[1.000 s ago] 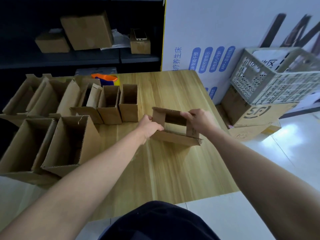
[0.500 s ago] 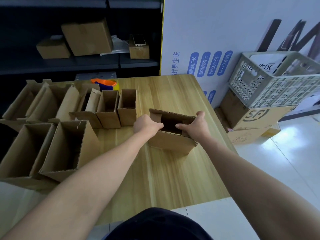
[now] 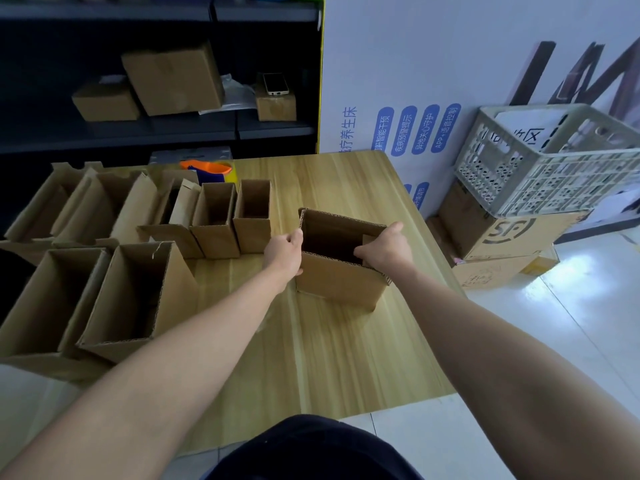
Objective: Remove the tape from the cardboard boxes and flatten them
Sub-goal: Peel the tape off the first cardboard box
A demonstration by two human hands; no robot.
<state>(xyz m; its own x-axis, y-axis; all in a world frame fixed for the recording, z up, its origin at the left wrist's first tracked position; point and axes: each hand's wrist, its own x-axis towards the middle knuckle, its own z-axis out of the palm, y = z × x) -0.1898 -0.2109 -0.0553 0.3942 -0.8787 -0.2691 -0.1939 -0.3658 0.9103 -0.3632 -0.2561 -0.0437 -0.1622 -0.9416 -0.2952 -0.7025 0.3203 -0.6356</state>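
Squaring up: a second ago the cardboard box point(image 3: 341, 282) was a skewed sleeve tipped on edge, and I could see straight through it. Now it stands upright on the surface point(image 3: 346, 358) with its mouth up and its walls near square. It sits right of centre, near the row of open boxes point(image 3: 214, 223) but not touching them.

Left grip point(image 3: 285, 251) is clamped on the box's left corner, thumb up by the rim. Right grip point(image 3: 382, 249) is clamped on the right wall, thumb hooked inside over the rim, fingers outside. Both were already on it; they've only shifted along the walls as it came upright.

My read is that this box has gone away from flat, not toward it, so flattening is still to do. I see no tape on the faces in view. The inside is dark, so I can't tell if the bottom is taped or closed. I'd check that first, then push opposite corners together to collapse it.
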